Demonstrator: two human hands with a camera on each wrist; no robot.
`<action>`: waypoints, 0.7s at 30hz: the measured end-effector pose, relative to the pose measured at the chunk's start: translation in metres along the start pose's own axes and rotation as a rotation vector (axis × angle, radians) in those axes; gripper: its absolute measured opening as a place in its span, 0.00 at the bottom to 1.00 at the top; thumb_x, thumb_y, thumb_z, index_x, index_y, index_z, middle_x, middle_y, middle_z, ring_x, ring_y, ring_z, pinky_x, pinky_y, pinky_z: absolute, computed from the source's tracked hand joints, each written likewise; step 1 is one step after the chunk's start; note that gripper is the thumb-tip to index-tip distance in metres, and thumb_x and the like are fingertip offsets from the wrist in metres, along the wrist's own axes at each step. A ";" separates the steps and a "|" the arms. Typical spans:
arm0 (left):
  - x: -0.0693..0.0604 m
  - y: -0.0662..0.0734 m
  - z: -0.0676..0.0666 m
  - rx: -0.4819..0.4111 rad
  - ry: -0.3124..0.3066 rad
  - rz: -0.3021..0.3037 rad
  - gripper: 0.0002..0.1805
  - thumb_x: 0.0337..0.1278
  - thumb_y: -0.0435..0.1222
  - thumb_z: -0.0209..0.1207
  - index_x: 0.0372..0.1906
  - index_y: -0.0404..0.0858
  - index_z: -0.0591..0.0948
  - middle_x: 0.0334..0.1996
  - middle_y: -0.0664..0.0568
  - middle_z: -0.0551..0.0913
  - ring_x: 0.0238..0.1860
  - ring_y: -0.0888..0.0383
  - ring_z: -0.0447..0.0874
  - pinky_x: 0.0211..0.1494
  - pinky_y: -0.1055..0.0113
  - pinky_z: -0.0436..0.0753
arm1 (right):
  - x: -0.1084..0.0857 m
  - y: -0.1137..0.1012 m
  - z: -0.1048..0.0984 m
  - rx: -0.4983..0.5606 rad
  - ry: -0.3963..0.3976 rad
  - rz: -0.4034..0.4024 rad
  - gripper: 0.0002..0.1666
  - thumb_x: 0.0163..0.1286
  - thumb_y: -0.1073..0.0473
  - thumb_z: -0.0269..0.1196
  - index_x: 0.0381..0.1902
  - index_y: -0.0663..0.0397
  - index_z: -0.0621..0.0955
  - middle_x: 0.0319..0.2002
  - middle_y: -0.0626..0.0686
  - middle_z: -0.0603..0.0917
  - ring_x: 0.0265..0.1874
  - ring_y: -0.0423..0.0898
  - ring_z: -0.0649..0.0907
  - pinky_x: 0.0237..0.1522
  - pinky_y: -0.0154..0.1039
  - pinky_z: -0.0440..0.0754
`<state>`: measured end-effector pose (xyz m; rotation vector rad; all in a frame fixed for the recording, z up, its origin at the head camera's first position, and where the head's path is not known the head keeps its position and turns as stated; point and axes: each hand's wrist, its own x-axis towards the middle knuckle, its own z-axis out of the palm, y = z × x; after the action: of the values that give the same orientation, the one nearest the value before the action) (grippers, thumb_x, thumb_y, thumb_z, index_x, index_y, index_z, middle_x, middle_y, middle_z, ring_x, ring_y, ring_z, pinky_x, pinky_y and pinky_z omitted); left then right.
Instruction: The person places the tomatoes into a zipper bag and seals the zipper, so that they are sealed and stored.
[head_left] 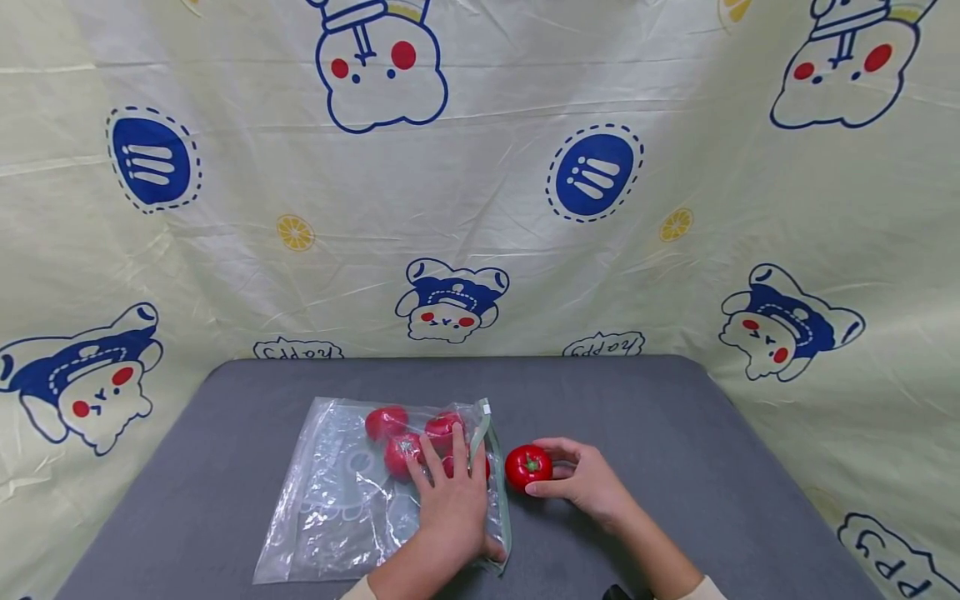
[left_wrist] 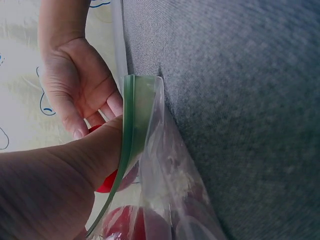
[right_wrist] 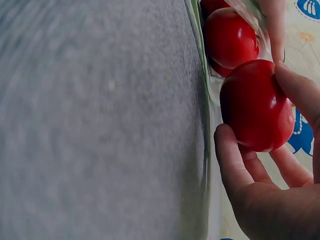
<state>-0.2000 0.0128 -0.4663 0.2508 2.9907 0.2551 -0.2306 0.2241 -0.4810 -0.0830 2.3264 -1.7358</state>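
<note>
A clear zip bag (head_left: 322,500) with a green seal lies flat, its mouth facing right, with several red tomatoes (head_left: 386,422) inside. The left hand (head_left: 453,504) lies over the bag's mouth end, fingers spread over the tomatoes, thumb near the seal. Just right of the mouth, the right hand (head_left: 588,483) holds another red tomato (head_left: 528,467) between thumb and fingers, green stem showing. In the right wrist view this held tomato (right_wrist: 257,106) is beside the bag's opening, close to a tomato (right_wrist: 231,39) in the bag. The left wrist view shows the green seal (left_wrist: 128,110) beside the left hand (left_wrist: 95,155).
A grey table (head_left: 645,417) lies under everything. Behind it and at both sides hangs a pale cloth (head_left: 480,192) printed with cartoon figures and orange slices. A small black object (head_left: 617,592) shows at the bottom edge near the right forearm.
</note>
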 end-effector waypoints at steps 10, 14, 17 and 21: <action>0.000 -0.001 0.003 0.015 0.025 -0.003 0.70 0.17 0.58 0.83 0.79 0.49 0.63 0.83 0.40 0.50 0.78 0.21 0.43 0.72 0.20 0.51 | 0.002 0.000 0.008 0.023 -0.033 -0.024 0.39 0.56 0.60 0.79 0.63 0.65 0.76 0.56 0.62 0.86 0.48 0.50 0.88 0.51 0.43 0.88; 0.000 -0.001 0.003 0.004 0.021 -0.002 0.70 0.17 0.58 0.84 0.79 0.48 0.63 0.83 0.41 0.50 0.79 0.22 0.43 0.72 0.20 0.49 | 0.002 -0.001 0.011 0.009 -0.037 -0.032 0.38 0.57 0.60 0.79 0.63 0.64 0.77 0.58 0.63 0.84 0.47 0.51 0.88 0.51 0.44 0.88; 0.001 -0.002 0.003 0.000 0.021 0.005 0.70 0.18 0.58 0.84 0.78 0.48 0.64 0.83 0.41 0.49 0.79 0.24 0.43 0.72 0.20 0.49 | 0.002 -0.003 0.014 0.008 -0.041 -0.029 0.37 0.57 0.61 0.79 0.63 0.62 0.78 0.60 0.63 0.83 0.47 0.51 0.88 0.50 0.45 0.88; 0.000 -0.003 0.002 0.002 0.025 0.015 0.69 0.18 0.59 0.83 0.78 0.48 0.64 0.83 0.41 0.48 0.80 0.25 0.42 0.71 0.19 0.50 | 0.002 -0.004 0.016 0.000 -0.052 -0.044 0.37 0.57 0.61 0.79 0.64 0.63 0.78 0.60 0.64 0.83 0.47 0.51 0.88 0.50 0.45 0.89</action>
<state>-0.2004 0.0107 -0.4688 0.2720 3.0152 0.2590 -0.2292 0.2073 -0.4819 -0.1784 2.3044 -1.7327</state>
